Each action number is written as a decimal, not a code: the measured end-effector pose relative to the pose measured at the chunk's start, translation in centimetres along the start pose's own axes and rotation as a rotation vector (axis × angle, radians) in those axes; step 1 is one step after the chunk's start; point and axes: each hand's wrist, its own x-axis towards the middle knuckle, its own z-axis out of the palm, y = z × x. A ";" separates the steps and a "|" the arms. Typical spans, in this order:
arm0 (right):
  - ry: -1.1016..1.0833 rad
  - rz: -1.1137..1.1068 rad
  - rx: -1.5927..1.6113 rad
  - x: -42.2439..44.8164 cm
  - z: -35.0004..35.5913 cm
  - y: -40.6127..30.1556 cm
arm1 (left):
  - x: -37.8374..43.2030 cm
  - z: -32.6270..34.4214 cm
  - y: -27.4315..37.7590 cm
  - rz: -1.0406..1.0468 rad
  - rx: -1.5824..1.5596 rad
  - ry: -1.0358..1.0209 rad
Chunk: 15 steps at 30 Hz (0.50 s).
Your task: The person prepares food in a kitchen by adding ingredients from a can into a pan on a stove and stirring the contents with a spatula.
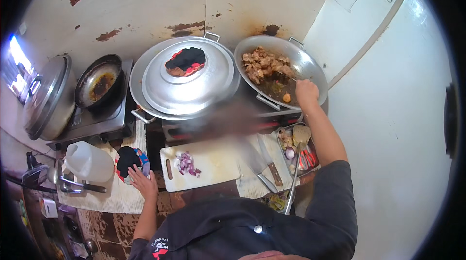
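My right hand (307, 93) is closed around a thin metal utensil (287, 75) over the wide metal wok (316, 71) at the right. The utensil's far end is hidden among browned meat pieces (263, 61) heaped toward the back left of the wok. Dark oily liquid and a small round golden piece (287, 98) lie nearer the front. At the left, my left hand (143, 181) rests with fingers apart on the edge of a round patchwork cloth pad (128, 162), not gripping it. Chopped red onion (187, 163) sits on a white cutting board (218, 172) between my arms.
A lidded large pan (189, 96) bears another cloth pad (185, 62). Right of the board lie a knife (275, 174), a cleaver (267, 182) and a tray (316, 168) with a long-handled turner (301, 136). Leftward are a plastic jug (89, 161), a frying pan (100, 83) and a leaning lidded pot (51, 96).
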 end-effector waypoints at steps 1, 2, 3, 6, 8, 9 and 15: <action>-0.003 0.052 0.023 0.9 0.6 0.0 | 0.0 0.0 0.0 -0.005 0.010 -0.007; 0.001 0.050 0.025 1.8 1.2 -0.1 | 0.1 0.1 0.1 -0.010 0.019 -0.014; -0.011 0.082 0.062 2.4 1.8 -0.3 | 0.0 0.0 0.1 -0.014 0.023 -0.011; -0.043 0.146 0.193 5.3 3.2 -1.0 | 0.0 0.0 0.2 0.021 0.021 0.007; -0.065 0.183 0.284 6.6 3.7 -1.7 | 0.2 0.1 0.2 0.018 0.037 -0.005; -0.060 0.175 0.330 7.1 3.6 -2.3 | 0.2 0.2 0.3 0.019 0.038 -0.006; 0.007 -0.035 0.353 3.5 1.2 -2.6 | 0.1 0.4 0.0 0.015 0.048 0.022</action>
